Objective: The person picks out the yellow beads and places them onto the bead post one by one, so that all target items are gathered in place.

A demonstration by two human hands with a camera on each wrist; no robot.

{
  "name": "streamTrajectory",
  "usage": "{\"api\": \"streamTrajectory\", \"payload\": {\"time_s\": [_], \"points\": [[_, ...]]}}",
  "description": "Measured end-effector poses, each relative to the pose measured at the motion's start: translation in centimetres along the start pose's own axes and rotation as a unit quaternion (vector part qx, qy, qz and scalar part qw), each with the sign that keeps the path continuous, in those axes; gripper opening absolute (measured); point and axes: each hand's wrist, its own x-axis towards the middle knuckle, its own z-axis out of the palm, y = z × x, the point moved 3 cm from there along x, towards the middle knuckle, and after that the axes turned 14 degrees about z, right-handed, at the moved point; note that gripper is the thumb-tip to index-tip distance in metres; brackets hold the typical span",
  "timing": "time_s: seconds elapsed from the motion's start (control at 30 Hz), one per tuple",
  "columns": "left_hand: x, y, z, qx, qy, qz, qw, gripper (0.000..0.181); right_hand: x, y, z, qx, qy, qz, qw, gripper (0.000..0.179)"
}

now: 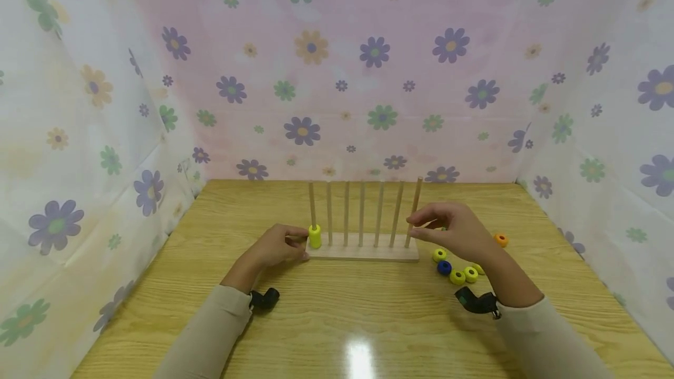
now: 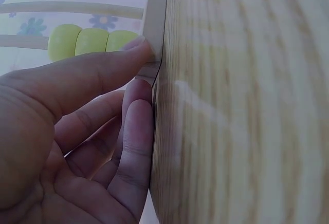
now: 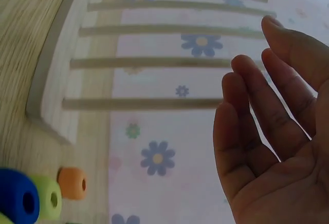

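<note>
A wooden peg rack (image 1: pixel 363 254) with several upright pegs stands on the table. Yellow beads (image 1: pixel 315 237) are stacked on its leftmost peg; three show in the left wrist view. My left hand (image 1: pixel 276 245) holds the left end of the rack, with its thumb beside the lowest bead and its fingertips against the end of the base. My right hand (image 1: pixel 451 231) hovers at the rightmost peg (image 3: pixel 144 104), fingers loosely bent and nothing between them. Below it on the table lie a blue bead (image 1: pixel 444 267) and several loose yellow beads (image 1: pixel 457 277).
An orange bead (image 1: pixel 501 241) lies farther right, beyond the right wrist. A small green piece shows partly behind the right hand. Flowered cloth (image 1: pixel 342 75) hangs behind the wooden table (image 1: pixel 316 320) and along both sides. Each wrist wears a black camera.
</note>
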Motion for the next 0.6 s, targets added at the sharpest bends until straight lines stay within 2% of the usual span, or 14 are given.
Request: {"api": "streamTrajectory", "payload": {"time_s": [0.2, 0.43, 0.6], "points": [[0.1, -0.2, -0.2, 0.012, 0.0, -0.001, 0.9999, 0.06, 0.5, 3.0, -1.1, 0.035, -0.052, 0.021, 0.9978, 0.031], [0.0, -0.3, -0.1, 0.005, -0.008, 0.005, 0.9999, 0.061, 0.6, 6.4, -1.8, 0.108, -0.117, 0.07, 0.9848, 0.033], [0.0, -0.2, -0.1, 0.009, -0.009, 0.007, 0.9999, 0.06, 0.5, 8.2, -2.1, 0.117, -0.144, 0.092, 0.9782, 0.039]]}}
